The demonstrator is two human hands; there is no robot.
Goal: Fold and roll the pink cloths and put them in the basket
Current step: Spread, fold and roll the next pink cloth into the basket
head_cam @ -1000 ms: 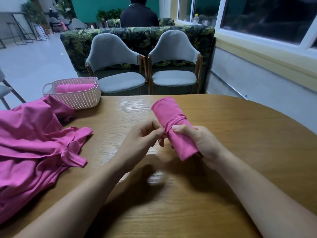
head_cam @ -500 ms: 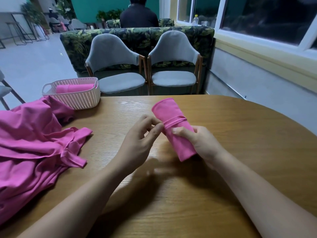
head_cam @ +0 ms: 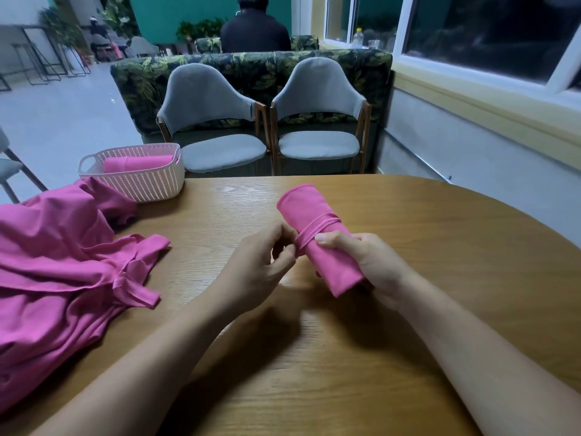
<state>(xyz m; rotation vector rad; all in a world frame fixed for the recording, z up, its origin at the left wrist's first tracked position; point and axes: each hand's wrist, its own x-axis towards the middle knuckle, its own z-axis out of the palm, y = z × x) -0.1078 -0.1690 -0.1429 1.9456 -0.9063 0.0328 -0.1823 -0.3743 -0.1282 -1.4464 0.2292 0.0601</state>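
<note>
Gripping rolled pink cloth in right hand, left hand fingers pinching its wrapped band, basket well apart

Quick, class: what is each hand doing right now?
Left hand: closed, fingertips pinching the strap wound round the roll.
Right hand: closed around the roll, thumb on top.

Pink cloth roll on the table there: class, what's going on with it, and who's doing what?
A person holds the rolled pink cloth in the right hand, tilted above the wooden table. The left hand pinches the cloth strap wound around its middle, apparently securing it. One finished roll already lies in the white basket at far left. A heap of unfolded pink cloths waits beside it.
</note>
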